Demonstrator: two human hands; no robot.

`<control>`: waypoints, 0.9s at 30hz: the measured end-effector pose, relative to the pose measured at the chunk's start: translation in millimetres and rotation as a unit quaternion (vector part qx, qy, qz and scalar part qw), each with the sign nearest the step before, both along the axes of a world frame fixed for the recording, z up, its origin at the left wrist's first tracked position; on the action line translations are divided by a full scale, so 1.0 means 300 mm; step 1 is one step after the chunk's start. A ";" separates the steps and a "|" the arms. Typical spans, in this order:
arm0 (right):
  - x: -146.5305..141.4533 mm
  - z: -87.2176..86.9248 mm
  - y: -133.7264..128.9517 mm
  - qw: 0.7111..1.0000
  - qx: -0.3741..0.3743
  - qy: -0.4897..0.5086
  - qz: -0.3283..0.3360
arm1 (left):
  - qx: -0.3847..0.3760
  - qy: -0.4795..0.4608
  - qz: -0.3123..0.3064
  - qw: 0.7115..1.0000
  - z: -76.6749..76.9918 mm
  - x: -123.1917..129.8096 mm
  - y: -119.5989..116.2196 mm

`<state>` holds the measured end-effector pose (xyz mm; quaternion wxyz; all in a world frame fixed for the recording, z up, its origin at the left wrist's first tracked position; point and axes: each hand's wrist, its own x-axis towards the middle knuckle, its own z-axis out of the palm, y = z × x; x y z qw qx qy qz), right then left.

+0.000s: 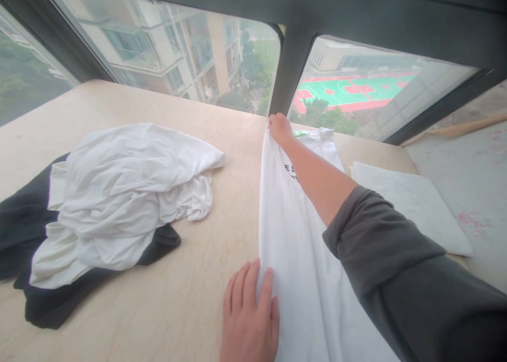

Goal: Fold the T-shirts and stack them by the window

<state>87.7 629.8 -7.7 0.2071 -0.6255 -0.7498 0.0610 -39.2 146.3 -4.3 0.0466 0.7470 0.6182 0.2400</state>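
Note:
A white T-shirt [289, 256] with dark printed letters lies lengthwise on the stone sill, its far end near the window. At its far left corner my right hand [280, 129] is closed, pinching the cloth. My right forearm, in a rolled dark grey sleeve, crosses over the shirt and hides part of the print. My left hand [251, 314] rests nearer to me at the shirt's left edge, fingers stretched out, partly on the cloth and partly over the sill.
To the left, crumpled white garments [119, 193] lie on black clothing [67, 298]. A folded white cloth [407, 203] sits at the right, beside a floral-patterned surface [471, 193]. Dark window frames [295, 61] border the far side of the pale sill [190, 277].

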 end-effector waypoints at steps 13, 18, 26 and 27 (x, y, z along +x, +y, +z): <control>0.377 0.034 -1.060 0.990 0.068 0.075 0.101 | 0.019 0.050 -0.024 0.998 0.019 -0.029 0.008; 0.485 -0.005 -1.513 0.994 0.048 0.003 0.099 | 0.045 0.055 -0.035 0.997 0.033 -0.021 0.011; 0.446 0.045 -1.868 0.991 -0.014 -0.047 0.128 | -0.010 0.099 -0.150 0.984 0.104 0.157 -0.141; 0.438 0.049 -1.889 0.991 -0.016 -0.044 0.129 | -0.012 0.098 -0.162 0.982 0.099 0.179 -0.176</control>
